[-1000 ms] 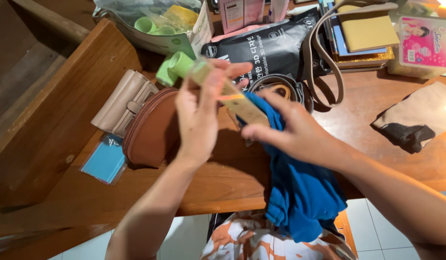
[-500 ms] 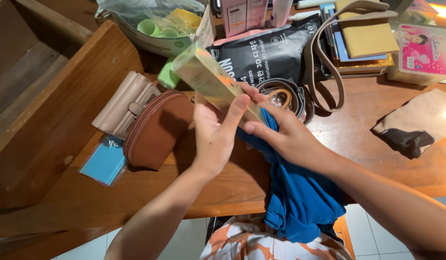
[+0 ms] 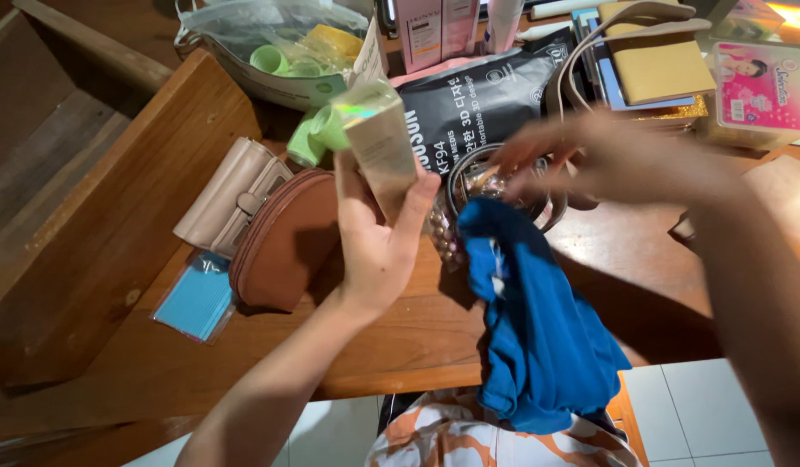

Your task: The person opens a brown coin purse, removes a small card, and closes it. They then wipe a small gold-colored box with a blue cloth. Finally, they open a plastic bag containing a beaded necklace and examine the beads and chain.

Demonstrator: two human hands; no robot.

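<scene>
My left hand [image 3: 378, 242] grips a long shiny box [image 3: 381, 143] with a holographic sheen, held upright over the wooden table [image 3: 391, 337]. A blue cloth [image 3: 538, 329] lies over the table's front edge and hangs down toward my lap. My right hand [image 3: 607, 160] is blurred with motion above a round dark container [image 3: 503, 182] that holds small beads; its fingers are apart and nothing shows in it. A string of beads [image 3: 443, 238] lies beside the cloth.
A brown zip pouch [image 3: 283, 242], a beige wallet [image 3: 231, 195] and a blue packet [image 3: 197, 298] lie at left. Green rollers [image 3: 318, 134], a black mask pack [image 3: 478, 99], a bag strap [image 3: 581, 60], stacked books [image 3: 655, 65], a pink-lidded box [image 3: 758, 82] and a beige cloth [image 3: 784, 195] crowd the back.
My right hand has let go of the blue cloth and box and swung up to the right. The cloth has dropped onto the table edge. My left hand now holds the box alone, more upright.
</scene>
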